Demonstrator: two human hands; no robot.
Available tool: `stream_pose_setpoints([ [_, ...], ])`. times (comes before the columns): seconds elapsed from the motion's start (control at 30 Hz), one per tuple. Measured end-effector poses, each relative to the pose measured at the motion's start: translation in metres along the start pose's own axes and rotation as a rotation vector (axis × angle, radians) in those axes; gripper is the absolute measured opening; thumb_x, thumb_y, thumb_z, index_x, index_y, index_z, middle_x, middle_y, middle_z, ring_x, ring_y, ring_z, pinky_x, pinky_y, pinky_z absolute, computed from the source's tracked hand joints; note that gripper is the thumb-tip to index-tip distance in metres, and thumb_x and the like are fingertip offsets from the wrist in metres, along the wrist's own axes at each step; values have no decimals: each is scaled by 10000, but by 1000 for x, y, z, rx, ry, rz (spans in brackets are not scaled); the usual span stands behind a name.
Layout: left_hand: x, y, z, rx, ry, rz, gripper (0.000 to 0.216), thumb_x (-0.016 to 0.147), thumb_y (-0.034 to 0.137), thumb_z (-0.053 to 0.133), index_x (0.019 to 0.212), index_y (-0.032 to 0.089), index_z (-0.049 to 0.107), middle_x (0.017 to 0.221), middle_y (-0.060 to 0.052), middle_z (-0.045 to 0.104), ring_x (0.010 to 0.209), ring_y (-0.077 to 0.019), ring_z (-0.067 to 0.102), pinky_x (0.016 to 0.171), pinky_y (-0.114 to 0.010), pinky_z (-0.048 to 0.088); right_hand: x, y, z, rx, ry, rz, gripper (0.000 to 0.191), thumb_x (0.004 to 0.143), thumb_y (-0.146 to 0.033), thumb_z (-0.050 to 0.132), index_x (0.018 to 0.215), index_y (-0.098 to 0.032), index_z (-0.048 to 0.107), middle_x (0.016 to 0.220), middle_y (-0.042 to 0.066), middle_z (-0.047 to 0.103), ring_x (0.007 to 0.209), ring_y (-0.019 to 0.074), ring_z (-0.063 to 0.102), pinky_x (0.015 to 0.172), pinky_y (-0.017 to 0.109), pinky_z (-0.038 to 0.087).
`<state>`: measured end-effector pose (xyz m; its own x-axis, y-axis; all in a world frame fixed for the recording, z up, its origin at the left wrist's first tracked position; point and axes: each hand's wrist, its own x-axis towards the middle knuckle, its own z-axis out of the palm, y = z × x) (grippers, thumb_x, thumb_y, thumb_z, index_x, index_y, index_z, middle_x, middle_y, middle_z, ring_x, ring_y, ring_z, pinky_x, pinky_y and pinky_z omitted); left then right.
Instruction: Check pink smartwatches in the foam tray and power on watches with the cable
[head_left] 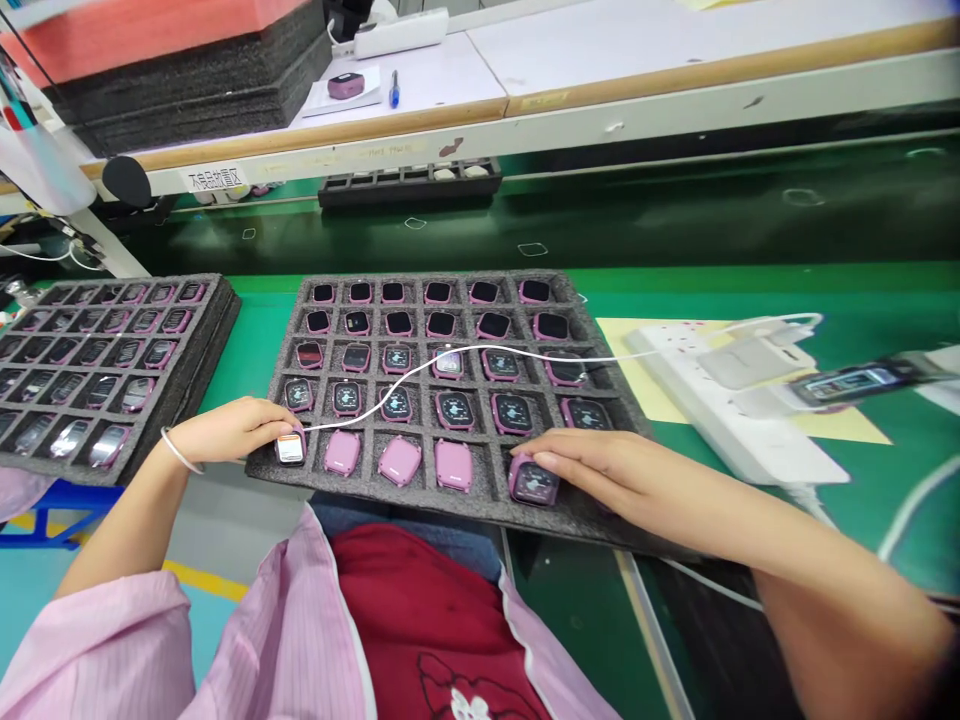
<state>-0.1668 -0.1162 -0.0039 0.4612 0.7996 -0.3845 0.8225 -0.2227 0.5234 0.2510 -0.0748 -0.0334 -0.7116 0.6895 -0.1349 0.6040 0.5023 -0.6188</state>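
A dark foam tray (480,505) in front of me holds rows of pink smartwatch bodies, most screen up, three in the near row face down (399,461). My left hand (229,430) pinches a watch (290,447) at the tray's near left corner; a white cable (525,352) runs from it to the right. My right hand (592,468) rests on the near row, its fingers closed on a watch (533,482) with a lit screen.
A second foam tray (202,330) of watches lies at the left. A white power strip (739,420) with chargers sits on the green belt at the right. Stacked foam (187,90), a pen (394,90) and a watch (346,85) sit on the far bench.
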Motion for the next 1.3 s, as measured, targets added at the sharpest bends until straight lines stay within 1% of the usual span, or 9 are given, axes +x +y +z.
stream_pose_setpoints([
  [0.17,-2,3,-3,-60,36,-92,376,929,479,458,1003,194,691,983,-38,748,894,-196,663,788,-274,476,-3,-4,6,-21,56,40,468,982,-452,320,1020,-186,703,1054,121,748,989,291,703,919,473,555],
  [0.33,-1,23,6,111,346,-6,233,921,403,555,870,209,673,923,-23,714,886,-189,629,797,-305,400,-5,-6,8,-12,89,44,462,988,-443,309,1014,-189,695,1051,113,746,987,281,696,913,465,547],
  [0.47,10,41,32,218,267,207,174,957,333,553,890,238,682,884,5,706,865,-164,613,838,-350,300,-5,-9,6,-23,92,49,471,998,-431,292,1000,-183,693,1028,104,742,967,263,691,894,433,543],
  [0.6,19,51,49,404,273,225,114,948,306,569,982,239,655,932,-15,705,861,-188,604,837,-383,282,-7,-12,3,-48,105,34,457,1007,-385,292,1009,-178,700,1020,97,742,963,252,690,884,401,538],
  [0.73,24,56,44,574,317,243,177,912,317,601,1060,225,635,1002,-67,714,908,-247,601,847,-413,330,-8,-11,1,-42,108,29,444,1015,-365,301,1026,-185,706,1025,88,744,964,234,691,891,376,534],
  [0.9,33,46,25,332,325,199,301,925,448,529,1094,234,656,1025,-61,738,923,-234,653,910,-394,415,-7,-3,1,-37,100,6,383,1005,-301,343,1054,-175,702,1067,91,738,987,230,689,895,369,528],
  [1.07,40,34,17,0,225,107,466,953,569,411,1084,230,704,1065,-48,752,956,-221,677,862,-318,500,-1,-8,16,-160,381,86,269,976,-214,440,1002,-156,702,980,116,723,935,247,674,840,384,495],
  [1.17,36,37,21,-33,179,68,490,953,582,400,1048,231,727,1048,-43,759,954,-221,681,876,-321,505,3,-26,34,-181,468,-41,218,974,-189,478,987,-171,695,951,98,692,901,224,641,792,358,449],
  [1.3,30,41,23,23,131,47,525,978,574,327,1090,242,718,1074,-35,753,995,-228,668,924,-346,480,9,-50,55,-269,397,-173,171,950,-146,524,979,-197,685,885,67,651,822,200,585,758,344,379],
])
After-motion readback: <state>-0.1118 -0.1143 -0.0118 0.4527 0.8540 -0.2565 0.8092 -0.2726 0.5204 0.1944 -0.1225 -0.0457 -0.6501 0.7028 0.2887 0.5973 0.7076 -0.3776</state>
